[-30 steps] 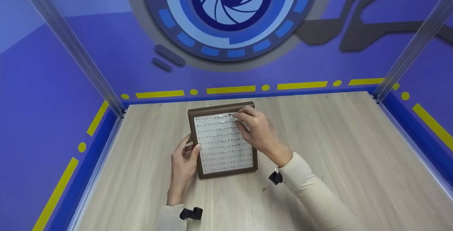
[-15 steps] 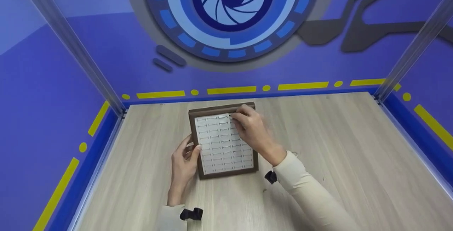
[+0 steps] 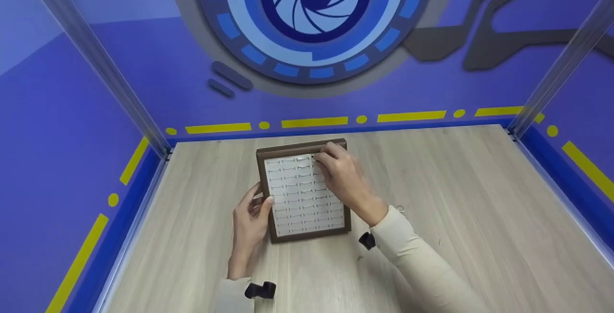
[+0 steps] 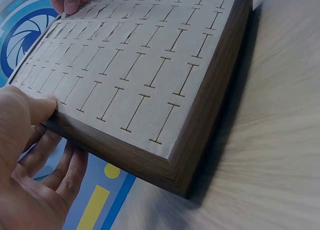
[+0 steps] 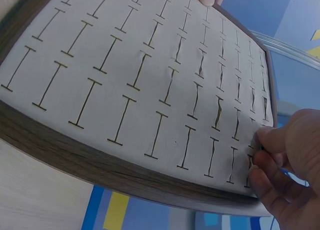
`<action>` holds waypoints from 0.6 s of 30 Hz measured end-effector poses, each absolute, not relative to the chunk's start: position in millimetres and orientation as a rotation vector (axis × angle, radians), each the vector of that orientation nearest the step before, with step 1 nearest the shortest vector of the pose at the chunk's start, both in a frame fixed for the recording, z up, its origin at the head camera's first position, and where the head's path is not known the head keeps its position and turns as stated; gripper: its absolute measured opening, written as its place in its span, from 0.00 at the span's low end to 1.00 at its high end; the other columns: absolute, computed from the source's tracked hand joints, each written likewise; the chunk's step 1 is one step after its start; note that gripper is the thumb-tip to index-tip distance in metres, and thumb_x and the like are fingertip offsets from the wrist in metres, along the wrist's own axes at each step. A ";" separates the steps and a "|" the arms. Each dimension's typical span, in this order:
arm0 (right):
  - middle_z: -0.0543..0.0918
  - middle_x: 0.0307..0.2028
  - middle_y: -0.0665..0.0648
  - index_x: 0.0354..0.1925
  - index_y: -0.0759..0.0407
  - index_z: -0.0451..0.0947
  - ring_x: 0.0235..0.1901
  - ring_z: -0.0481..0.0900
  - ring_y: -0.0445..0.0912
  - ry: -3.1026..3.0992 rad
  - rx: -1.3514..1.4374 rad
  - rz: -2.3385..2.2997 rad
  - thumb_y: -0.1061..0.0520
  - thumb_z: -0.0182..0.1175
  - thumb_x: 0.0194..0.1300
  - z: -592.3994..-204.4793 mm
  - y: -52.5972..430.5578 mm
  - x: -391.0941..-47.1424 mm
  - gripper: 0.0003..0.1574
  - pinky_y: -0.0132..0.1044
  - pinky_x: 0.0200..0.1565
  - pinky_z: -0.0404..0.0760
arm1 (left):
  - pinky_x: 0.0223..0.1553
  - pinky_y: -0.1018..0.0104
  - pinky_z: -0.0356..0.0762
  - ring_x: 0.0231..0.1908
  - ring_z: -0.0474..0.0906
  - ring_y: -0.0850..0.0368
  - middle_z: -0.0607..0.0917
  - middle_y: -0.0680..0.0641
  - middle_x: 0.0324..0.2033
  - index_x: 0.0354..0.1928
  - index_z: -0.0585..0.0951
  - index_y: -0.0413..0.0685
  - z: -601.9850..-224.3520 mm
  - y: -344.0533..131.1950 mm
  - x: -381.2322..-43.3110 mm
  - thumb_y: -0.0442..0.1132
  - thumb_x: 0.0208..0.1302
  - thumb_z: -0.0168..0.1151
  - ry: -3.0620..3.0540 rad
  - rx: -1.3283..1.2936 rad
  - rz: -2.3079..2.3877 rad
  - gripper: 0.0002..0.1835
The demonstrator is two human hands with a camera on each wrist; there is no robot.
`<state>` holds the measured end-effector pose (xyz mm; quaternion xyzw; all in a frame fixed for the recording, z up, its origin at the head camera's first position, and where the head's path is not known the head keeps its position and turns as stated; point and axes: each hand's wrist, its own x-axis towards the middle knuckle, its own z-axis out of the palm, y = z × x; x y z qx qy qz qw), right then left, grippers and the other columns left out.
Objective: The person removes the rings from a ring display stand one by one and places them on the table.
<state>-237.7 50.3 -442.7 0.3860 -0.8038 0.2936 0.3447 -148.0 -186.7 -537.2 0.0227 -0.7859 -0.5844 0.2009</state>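
Note:
A ring display tray (image 3: 298, 198) has a brown wood-look frame and a pale insert with rows of I-shaped slots. It is tilted above the table. My left hand (image 3: 249, 219) grips its left side, thumb (image 4: 42, 107) on the front edge and fingers behind. At the top right of the insert, my right hand (image 3: 345, 174) pinches thumb and fingertips together over a slot. A small thing between those fingertips is mostly hidden, so its kind does not show. Several slots (image 5: 218, 112) near this hand gape slightly; those farther away lie flat.
A small ring-shaped thing (image 3: 400, 209) lies on the wood-grain table (image 3: 460, 193), just beyond the right sleeve. A tiny dark speck (image 3: 360, 258) is below the tray. Blue printed panels (image 3: 307, 106) enclose the back and sides, with metal posts at the corners.
My right wrist and forearm have shifted slightly left and down, uncovering the ring-shaped thing on the table. Its fingertips stay at the same upper slot. The left hand and tray hardly move.

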 end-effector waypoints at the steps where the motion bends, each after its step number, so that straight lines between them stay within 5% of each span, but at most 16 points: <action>1: 0.82 0.35 0.56 0.38 0.64 0.86 0.33 0.81 0.49 -2.084 1.005 0.760 0.72 0.70 0.66 -443.0 50.2 -237.6 0.06 0.39 0.35 0.86 | 0.61 0.54 0.88 0.55 0.87 0.44 0.84 0.38 0.63 0.74 0.75 0.42 -537.2 -186.8 -147.7 0.34 0.75 0.68 -2.193 0.064 -1.638 0.28; 18: 0.80 0.37 0.57 0.40 0.64 0.83 0.33 0.79 0.49 -2.088 1.006 0.686 0.72 0.68 0.67 -443.7 51.4 -238.3 0.07 0.39 0.37 0.86 | 0.60 0.53 0.88 0.54 0.87 0.44 0.85 0.38 0.61 0.74 0.76 0.42 -537.5 -186.6 -147.7 0.34 0.75 0.68 -2.188 0.053 -1.639 0.28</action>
